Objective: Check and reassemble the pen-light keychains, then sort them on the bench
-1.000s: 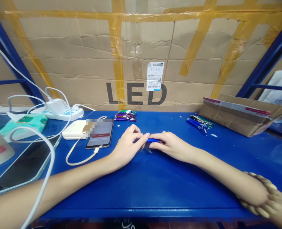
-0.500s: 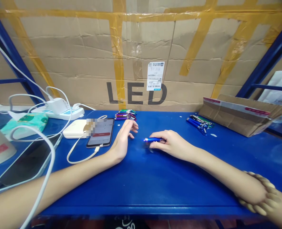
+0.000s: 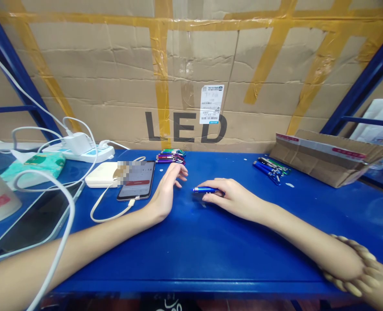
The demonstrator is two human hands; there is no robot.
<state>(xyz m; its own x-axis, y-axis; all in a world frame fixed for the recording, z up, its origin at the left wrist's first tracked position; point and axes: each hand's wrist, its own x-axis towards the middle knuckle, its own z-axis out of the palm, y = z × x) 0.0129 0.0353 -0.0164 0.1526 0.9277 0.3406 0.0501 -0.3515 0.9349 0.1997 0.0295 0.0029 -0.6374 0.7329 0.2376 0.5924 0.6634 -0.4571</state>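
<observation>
In the head view my right hand (image 3: pixel 232 196) grips a small blue flashlight (image 3: pixel 206 190) with a silvery front end. The flashlight points left, just above the blue table (image 3: pixel 191 250), and its rear part is hidden in my fingers. My left hand (image 3: pixel 168 188) is open, its edge resting on the table with the fingers slightly curled and nothing in them. Behind it lies a row of several metallic flashlights with clips (image 3: pixel 171 156) in green, red and purple. Farther right is a loose pile of blue, black and green ones (image 3: pixel 269 168).
A phone (image 3: pixel 137 181) on a cable and a cream power bank (image 3: pixel 102 175) are beside my left hand. A larger phone (image 3: pixel 32 220), a power strip (image 3: pixel 87 153) and white cables crowd the left. An open cardboard box (image 3: pixel 327 160) stands right; a large carton (image 3: pixel 120 86) closes the back.
The blue flashlight in my right hand has shifted very slightly left. My left hand stays where it was.
</observation>
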